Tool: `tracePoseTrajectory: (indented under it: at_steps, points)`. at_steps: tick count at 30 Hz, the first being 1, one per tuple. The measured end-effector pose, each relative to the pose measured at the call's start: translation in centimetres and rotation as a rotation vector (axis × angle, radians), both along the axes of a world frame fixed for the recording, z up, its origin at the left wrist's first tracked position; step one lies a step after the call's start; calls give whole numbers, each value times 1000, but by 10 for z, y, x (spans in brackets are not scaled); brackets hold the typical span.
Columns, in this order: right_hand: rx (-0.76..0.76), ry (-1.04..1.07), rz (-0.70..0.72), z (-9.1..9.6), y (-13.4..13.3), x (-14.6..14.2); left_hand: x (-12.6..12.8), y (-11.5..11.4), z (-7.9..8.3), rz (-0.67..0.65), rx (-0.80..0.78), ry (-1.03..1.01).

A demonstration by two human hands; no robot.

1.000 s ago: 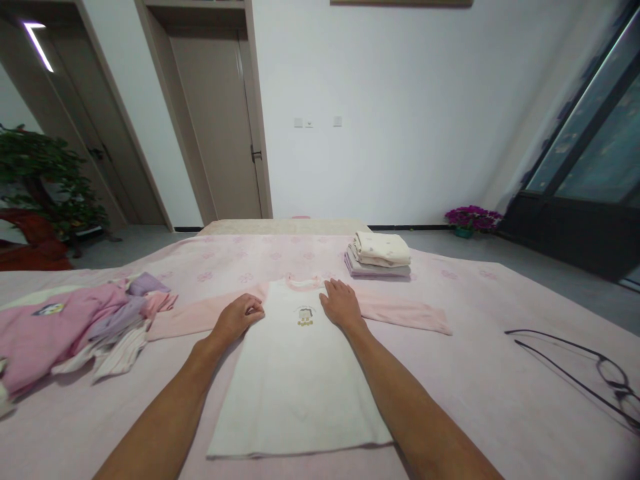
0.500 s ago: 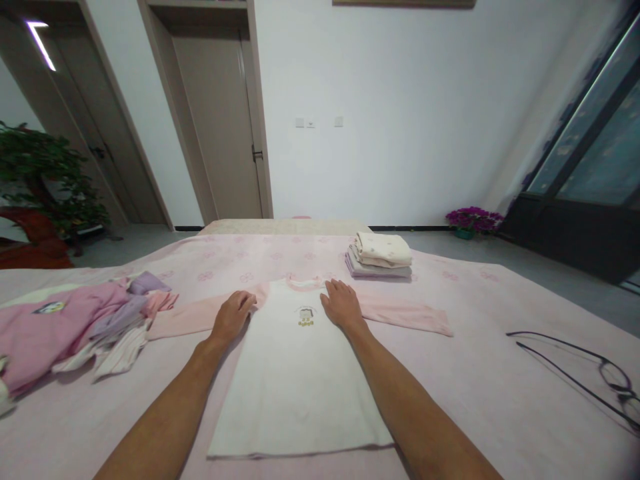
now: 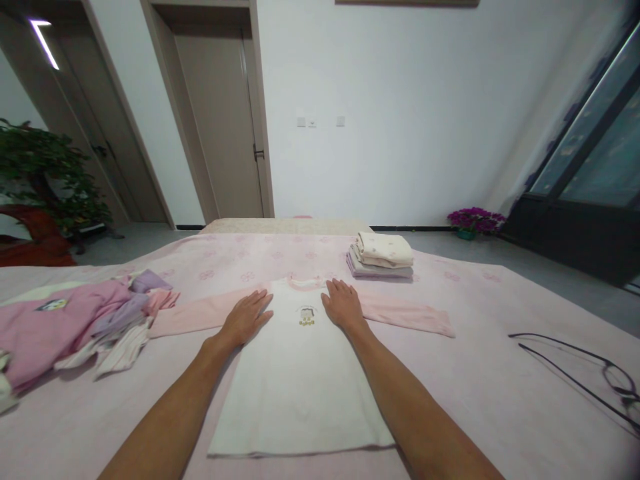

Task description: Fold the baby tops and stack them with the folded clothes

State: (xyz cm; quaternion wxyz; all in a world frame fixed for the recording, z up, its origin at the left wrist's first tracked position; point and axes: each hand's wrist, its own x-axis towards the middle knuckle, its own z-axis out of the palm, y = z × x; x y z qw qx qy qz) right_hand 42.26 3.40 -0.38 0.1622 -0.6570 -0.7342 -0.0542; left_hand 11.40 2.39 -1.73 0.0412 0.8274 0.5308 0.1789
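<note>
A small white long-sleeved shirt [image 3: 303, 387] with pink sleeves lies spread flat, its neckline away from me and its hem towards me. A small printed figure shows on its chest. My left hand [image 3: 249, 316] rests open on the shoulder at the left, fingers stretched out over the seam of the pink sleeve. On the opposite shoulder, beside the collar, my right hand [image 3: 343, 304] lies flat with its fingers extended. Neither hand grips the cloth. Both sleeves reach straight out to the sides.
A heap of crumpled clothes [image 3: 75, 327] in pink, purple and stripes lies at the left. Behind the shirt, to the right, stands a folded clothes stack [image 3: 381, 257]. Eyeglasses [image 3: 575, 357] rest at the far right on the pink flowered cover [image 3: 465, 400].
My left hand has shifted slightly right onto the shirt's shoulder, and its curled fingers have straightened and spread. My right hand stays in place on the other shoulder.
</note>
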Motion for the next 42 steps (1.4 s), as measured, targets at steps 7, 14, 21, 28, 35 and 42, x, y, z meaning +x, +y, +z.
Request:
tracePoseTrajectory:
  at_steps: [7,14,21,28,35,42]
  points:
    - [13,-11,20,2,-2,1,5,-3,3,61,-27,81]
    - [-55,-58,140,5,-3,1,5,-3,0,82,-15,39]
    - [-82,-48,61,2,0,-1,7,-4,3,93,-34,60]
    - [-77,-32,23,0,1,0,7,-4,3,105,-40,43]
    - [-51,-26,26,0,0,0,8,-6,6,135,-57,112]
    - [-40,-23,36,1,-1,1,14,-10,14,188,-75,225]
